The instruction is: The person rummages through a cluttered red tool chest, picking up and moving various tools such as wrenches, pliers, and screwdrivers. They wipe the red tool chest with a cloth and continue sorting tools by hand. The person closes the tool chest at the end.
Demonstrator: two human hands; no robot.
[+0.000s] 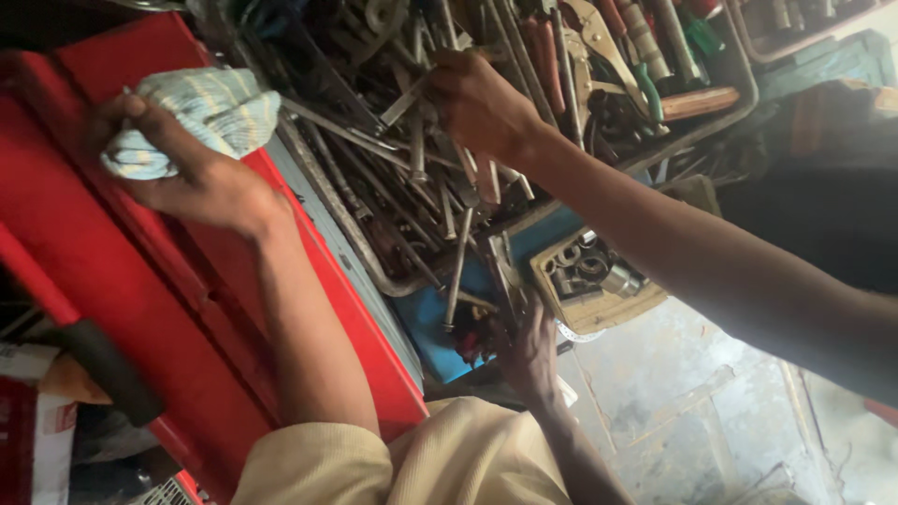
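While our left hand is out of shot, a co-worker's beige sleeve (449,458) fills the bottom edge nearest us. That person's one hand (531,360) rests at the edge of a blue box (435,318), fingers loosely bent, and we cannot tell if it holds anything. Just right of it sits a small tan box of sockets (599,281). Their other hand (192,173) is clamped on a pale checked rag (210,112) pressed to a red tool chest (112,281).

Farther up, our right hand (477,98) reaches in from the right into a metal tray (374,271) heaped with spanners and rods. Its fingers are curled shut round a flat steel bar (404,101), which lies on top of the heap and sticks out left of the fist. Beyond, pliers (599,47) and a wooden-handled tool (700,103) lie at the tray's far end.
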